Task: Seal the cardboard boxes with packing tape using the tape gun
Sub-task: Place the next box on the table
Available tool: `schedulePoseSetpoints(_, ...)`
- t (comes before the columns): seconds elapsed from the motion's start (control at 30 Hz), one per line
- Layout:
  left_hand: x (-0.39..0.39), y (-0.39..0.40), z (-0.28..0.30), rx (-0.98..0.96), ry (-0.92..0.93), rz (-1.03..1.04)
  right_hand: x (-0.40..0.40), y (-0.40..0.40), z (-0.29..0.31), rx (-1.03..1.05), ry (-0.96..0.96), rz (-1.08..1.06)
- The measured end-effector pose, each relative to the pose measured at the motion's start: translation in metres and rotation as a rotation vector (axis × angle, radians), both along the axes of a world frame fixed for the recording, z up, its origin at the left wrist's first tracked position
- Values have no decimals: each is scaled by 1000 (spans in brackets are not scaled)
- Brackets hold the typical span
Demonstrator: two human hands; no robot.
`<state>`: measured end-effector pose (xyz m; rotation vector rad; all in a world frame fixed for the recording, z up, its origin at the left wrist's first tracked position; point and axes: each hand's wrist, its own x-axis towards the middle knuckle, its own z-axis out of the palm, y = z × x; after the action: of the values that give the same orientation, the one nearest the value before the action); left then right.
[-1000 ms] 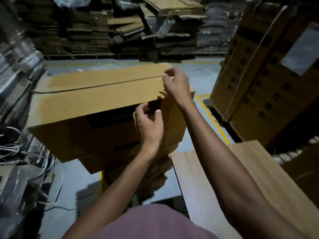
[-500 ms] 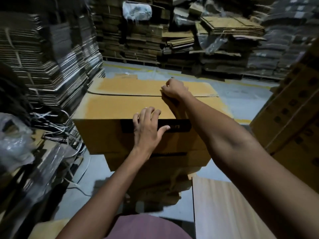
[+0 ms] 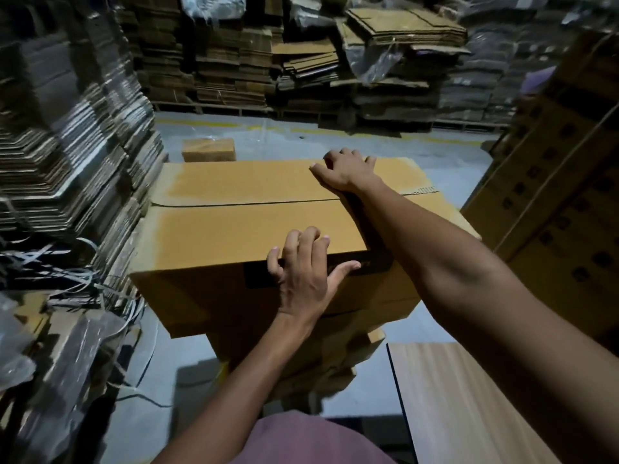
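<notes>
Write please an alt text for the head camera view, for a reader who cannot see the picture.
A person's two bare hands rest on a closed cardboard box: the left hand over its near top edge, the right hand flat on the far flap beside the untaped centre seam. Stacks of flattened cardboard surround the box, and no tape gun is visible.

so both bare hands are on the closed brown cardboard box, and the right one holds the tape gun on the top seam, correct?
Not quite. The head view shows no tape gun: the right hand rests bare on the far flap of the closed brown cardboard box, just past the top seam. The left hand is on the box's near edge, as you said.
</notes>
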<state>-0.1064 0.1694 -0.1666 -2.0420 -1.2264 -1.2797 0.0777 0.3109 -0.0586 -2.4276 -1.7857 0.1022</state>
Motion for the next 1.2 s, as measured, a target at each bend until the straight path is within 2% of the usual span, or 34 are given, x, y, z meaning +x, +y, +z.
schedulePoseSetpoints(0.2, 4, 17, -8, 169, -29, -84, 24, -37, 12, 118, 53, -199)
schedulePoseSetpoints(0.33, 23, 12, 0, 250, -88, -283, 56, -95, 19, 153, 66, -421)
schedulePoseSetpoints(0.43, 39, -3, -1, 206, -134, -444, 80, -159, 22, 187, 69, -660)
schedulePoseSetpoints(0.5, 52, -24, -5, 88, -181, -560, 92, -209, 21, 205, 64, -815)
schedulePoseSetpoints(0.6, 68, -65, -9, -185, -282, -798, 99, -292, 17, 259, 75, -1065)
schedulePoseSetpoints(0.67, 74, -94, -14, -363, -285, -962, 94, -351, 11, 288, 80, -1237)
schedulePoseSetpoints(0.8, 84, -148, -27, -743, -126, -1161, 67, -461, -7, 347, 145, -1568)
schedulePoseSetpoints(0.97, 109, -209, -40, -1120, 131, -1294, 17, -564, -52, 454, 242, -1946)
schedulePoseSetpoints(1.07, 133, -239, -61, -1386, 291, -1371, -11, -607, -83, 540, 328, -2092)
schedulePoseSetpoints(1.2, 154, -283, -86, -1664, 369, -1437, -35, -665, -116, 628, 437, -2222)
